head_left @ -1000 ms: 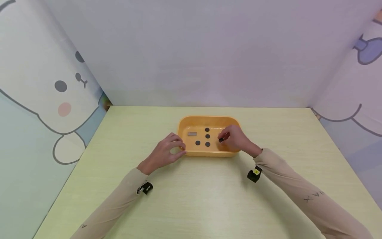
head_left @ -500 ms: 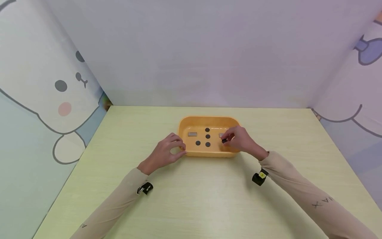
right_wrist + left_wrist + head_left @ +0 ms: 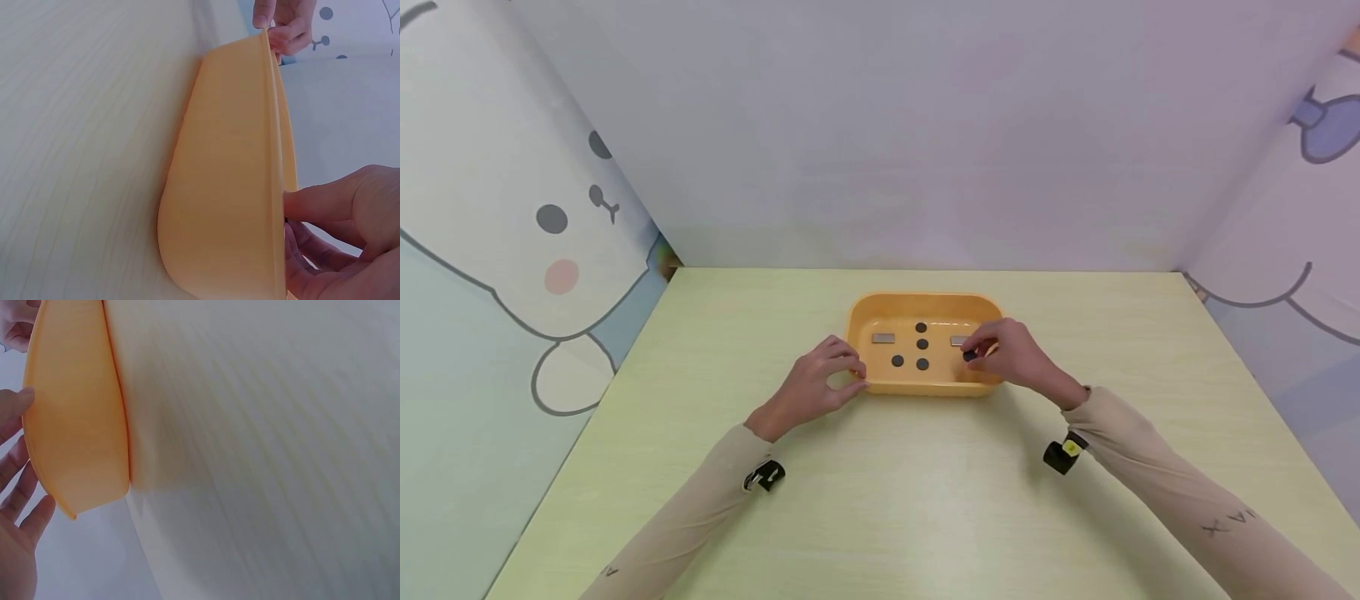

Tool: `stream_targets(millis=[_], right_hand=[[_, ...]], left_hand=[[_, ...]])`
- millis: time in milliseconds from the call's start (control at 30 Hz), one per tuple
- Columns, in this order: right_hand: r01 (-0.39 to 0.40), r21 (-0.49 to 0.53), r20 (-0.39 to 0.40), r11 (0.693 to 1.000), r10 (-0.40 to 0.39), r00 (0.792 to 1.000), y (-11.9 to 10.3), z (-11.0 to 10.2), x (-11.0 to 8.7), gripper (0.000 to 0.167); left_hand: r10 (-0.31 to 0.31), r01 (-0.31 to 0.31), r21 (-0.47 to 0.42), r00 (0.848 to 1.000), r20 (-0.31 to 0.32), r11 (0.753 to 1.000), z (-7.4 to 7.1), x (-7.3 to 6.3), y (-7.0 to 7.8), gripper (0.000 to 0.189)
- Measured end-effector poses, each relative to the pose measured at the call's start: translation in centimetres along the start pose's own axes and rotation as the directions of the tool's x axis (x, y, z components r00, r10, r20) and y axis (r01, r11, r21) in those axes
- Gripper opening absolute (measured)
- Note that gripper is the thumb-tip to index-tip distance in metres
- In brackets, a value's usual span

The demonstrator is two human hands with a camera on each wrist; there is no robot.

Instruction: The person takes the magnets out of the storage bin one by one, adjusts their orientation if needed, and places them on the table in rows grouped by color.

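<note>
The orange tray [image 3: 925, 388] sits on the pale table [image 3: 895, 500]. At its near left corner the left hand [image 3: 808, 379] grips the rim between thumb and fingers. Over the tray's right part, the right hand [image 3: 1011, 353] pinches a dark disc [image 3: 970, 356] between thumb and fingers — whether the disc touches the tray's floor, I cannot tell. Four loose discs [image 3: 922, 344] lie on the tray's floor: three in a line down its middle, one just left of the nearest. A silver bar [image 3: 883, 338] lies in the tray's left part; a second bar [image 3: 958, 341] lies in its right part, partly hidden by the fingers.
</note>
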State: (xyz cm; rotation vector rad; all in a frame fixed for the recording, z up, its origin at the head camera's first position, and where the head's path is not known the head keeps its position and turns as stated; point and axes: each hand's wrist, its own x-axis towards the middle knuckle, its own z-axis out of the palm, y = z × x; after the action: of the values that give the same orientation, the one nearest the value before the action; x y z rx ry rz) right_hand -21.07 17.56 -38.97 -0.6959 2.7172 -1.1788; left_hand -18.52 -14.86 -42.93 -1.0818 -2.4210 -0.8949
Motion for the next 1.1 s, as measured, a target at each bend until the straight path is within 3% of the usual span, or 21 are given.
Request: stream_targets(millis=[1100], right_hand=[[-0.034,0.039,-0.013,0.999,0.034,0.999,0.4,-2.6,-1.7,0.019]], left_hand=[[0.021,-0.021,0.008,1.000,-0.020,1.000,0.0,0.0,-0.1,0.015]])
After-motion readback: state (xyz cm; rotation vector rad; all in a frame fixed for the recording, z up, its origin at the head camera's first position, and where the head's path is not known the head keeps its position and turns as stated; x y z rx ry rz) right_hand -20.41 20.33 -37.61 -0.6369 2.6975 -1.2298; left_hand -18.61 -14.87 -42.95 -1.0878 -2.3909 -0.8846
